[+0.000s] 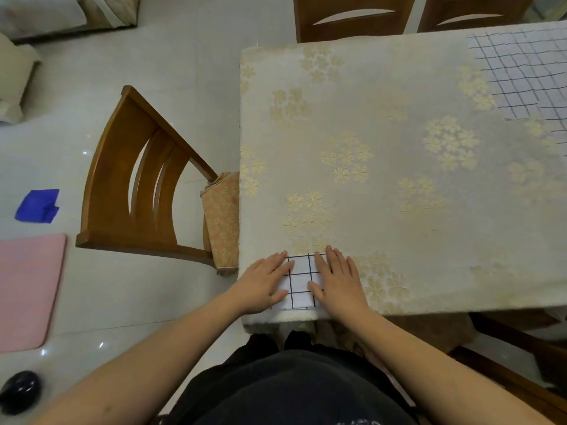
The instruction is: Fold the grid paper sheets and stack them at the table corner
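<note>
A small folded white sheet with black grid lines point(302, 282) lies at the near left corner of the table point(399, 179). My left hand point(265, 285) lies flat on its left side and my right hand point(337, 282) lies flat on its right side, fingers straight, both pressing it down. Several unfolded grid paper sheets point(527, 78) lie spread at the far right of the table, running out of the frame.
A cream cloth with gold flowers covers the table. A wooden chair point(138, 191) stands left of the table, and two more chair backs point(352, 16) stand behind it. On the floor lie a pink mat point(29, 286), a blue object point(38, 205) and a black object point(20, 391).
</note>
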The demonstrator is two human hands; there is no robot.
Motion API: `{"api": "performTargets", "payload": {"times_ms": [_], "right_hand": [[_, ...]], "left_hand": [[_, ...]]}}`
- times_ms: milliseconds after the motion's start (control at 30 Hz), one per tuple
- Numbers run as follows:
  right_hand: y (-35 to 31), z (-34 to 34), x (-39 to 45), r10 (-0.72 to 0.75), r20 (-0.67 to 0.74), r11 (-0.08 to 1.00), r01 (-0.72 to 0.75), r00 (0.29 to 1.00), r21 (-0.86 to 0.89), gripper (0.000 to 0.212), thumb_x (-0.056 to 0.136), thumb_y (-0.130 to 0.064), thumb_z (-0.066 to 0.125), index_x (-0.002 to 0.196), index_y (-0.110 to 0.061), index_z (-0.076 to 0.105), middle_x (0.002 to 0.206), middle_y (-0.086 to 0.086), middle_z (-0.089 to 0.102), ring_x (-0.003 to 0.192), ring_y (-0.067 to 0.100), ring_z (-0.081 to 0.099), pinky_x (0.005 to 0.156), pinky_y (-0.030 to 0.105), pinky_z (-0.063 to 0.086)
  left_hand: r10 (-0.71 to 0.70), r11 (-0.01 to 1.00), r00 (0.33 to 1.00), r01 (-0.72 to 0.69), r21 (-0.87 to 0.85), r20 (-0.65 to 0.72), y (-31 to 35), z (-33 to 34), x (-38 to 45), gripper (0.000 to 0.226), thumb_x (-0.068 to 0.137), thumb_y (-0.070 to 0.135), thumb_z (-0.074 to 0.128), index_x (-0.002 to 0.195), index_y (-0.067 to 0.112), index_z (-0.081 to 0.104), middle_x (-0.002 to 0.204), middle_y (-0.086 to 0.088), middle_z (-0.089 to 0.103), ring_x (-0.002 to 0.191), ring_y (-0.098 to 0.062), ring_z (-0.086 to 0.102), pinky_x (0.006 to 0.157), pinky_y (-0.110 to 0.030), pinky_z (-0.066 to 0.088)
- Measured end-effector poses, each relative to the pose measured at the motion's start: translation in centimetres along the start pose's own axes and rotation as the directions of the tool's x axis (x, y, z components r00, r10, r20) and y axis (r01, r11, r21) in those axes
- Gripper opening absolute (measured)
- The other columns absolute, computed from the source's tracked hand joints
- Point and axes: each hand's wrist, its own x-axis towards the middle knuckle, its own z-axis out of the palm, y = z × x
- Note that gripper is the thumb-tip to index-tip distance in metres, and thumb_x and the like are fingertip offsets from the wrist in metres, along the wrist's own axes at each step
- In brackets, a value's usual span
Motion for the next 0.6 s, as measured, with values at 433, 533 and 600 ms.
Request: {"api": "performTargets", "payload": {"times_ms": [433, 533, 600], "right_hand": [[-6.2, -6.3, -1.0, -0.241, -0.010, 0.970, 0.241, 0.970, -0.014, 0.067, 0.100, -0.052, 0.027, 0.154, -0.013, 0.015, 0.160, 0.004, 0.021, 0.148, 0.019, 0.012, 0.119, 0.035, -0.004], [-8.5, -6.6, -1.2, -0.307, -0.002, 0.951, 0.307, 0.952, -0.024, 0.069, 0.100, -0.054, 0.024, 0.154, -0.011, 0.016, 0.160, 0.006, 0.021, 0.148, 0.020, 0.014, 0.119, 0.034, 0.000], [-10.2, -6.7, -1.4, -0.343, -0.002, 0.939, 0.343, 0.939, -0.025, 0.073, 0.095, -0.058, 0.014, 0.153, -0.014, 0.019, 0.159, 0.006, 0.024, 0.146, 0.022, 0.020, 0.119, 0.036, 0.006]], "left_hand": [[-0.384, 0.921, 0.892, 0.389, -0.028, -0.237, 2.4, -5.8, -7.0, 0.065, 0.100, 0.047, 0.034, 0.154, 0.016, 0.015, 0.160, -0.003, 0.021, 0.147, -0.021, 0.017, 0.119, -0.034, 0.007], [-0.431, 0.901, 0.864, 0.427, -0.074, -0.260, 1.9, -5.9, -9.3, 0.064, 0.099, 0.051, 0.034, 0.153, 0.021, 0.018, 0.160, -0.001, 0.020, 0.146, -0.018, 0.020, 0.118, -0.034, 0.015], [-0.474, 0.879, 0.844, 0.467, -0.090, -0.250, 1.5, -5.7, -10.9, 0.061, 0.099, 0.053, 0.034, 0.152, 0.023, 0.022, 0.159, -0.001, 0.023, 0.145, -0.020, 0.022, 0.117, -0.036, 0.020]]}}
